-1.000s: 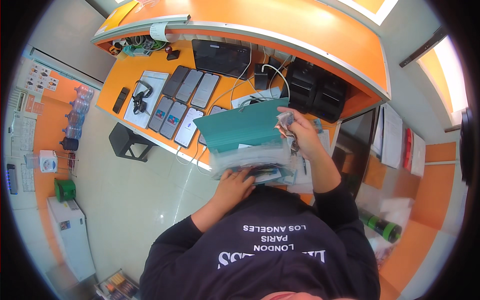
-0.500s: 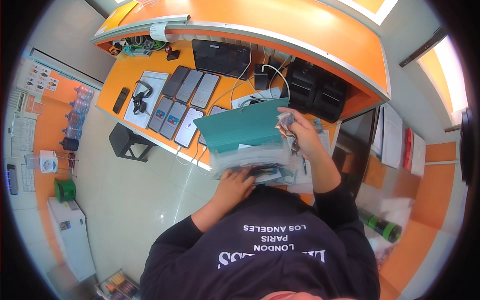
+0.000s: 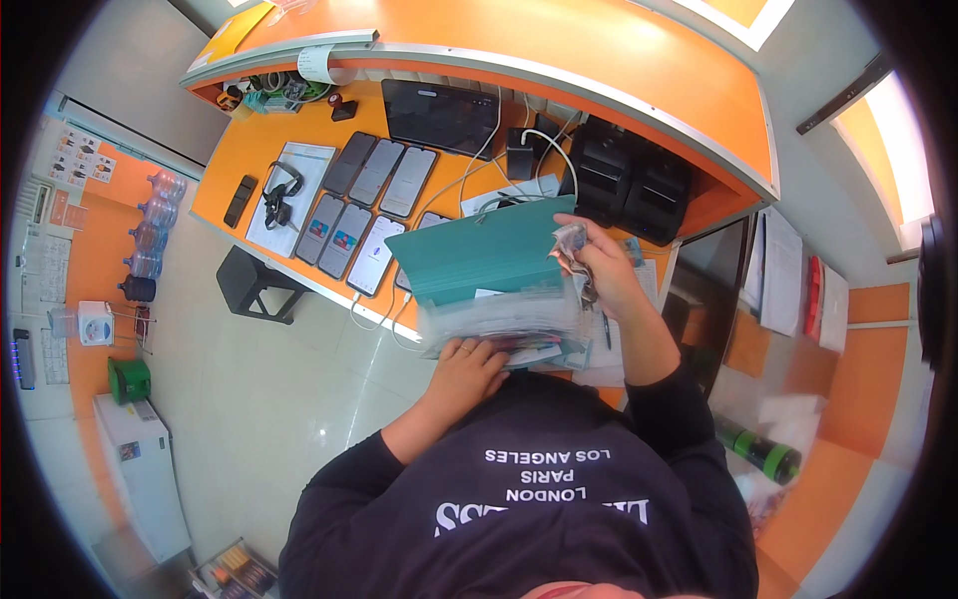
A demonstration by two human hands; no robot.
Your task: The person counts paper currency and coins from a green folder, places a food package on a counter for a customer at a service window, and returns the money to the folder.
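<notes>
A green expanding file folder (image 3: 479, 253) stands open against my body at the desk's front edge, its flap raised and its clear pockets (image 3: 499, 317) fanned and blurred. My left hand (image 3: 469, 367) has its fingers bent over the near edge of the pockets; its thumb is hidden. Beside the flap's right edge, my right hand (image 3: 607, 268) is closed on a crumpled wad of what look like banknotes (image 3: 571, 240). Papers with coloured patches show between the pockets, too blurred to make out.
Several smartphones (image 3: 409, 182) lie in rows on the orange desk, some with white cables. Behind them are a tablet (image 3: 439, 118) and black printer-like devices (image 3: 654, 190). A clipboard (image 3: 289, 205) lies at left; a black stool (image 3: 257, 283) stands below. Papers and a pen are right of the folder.
The fingers of my left hand have shifted slightly, and the pockets have tipped toward me, narrowing the dark gap near my fingers. My right hand keeps its place and its hold.
</notes>
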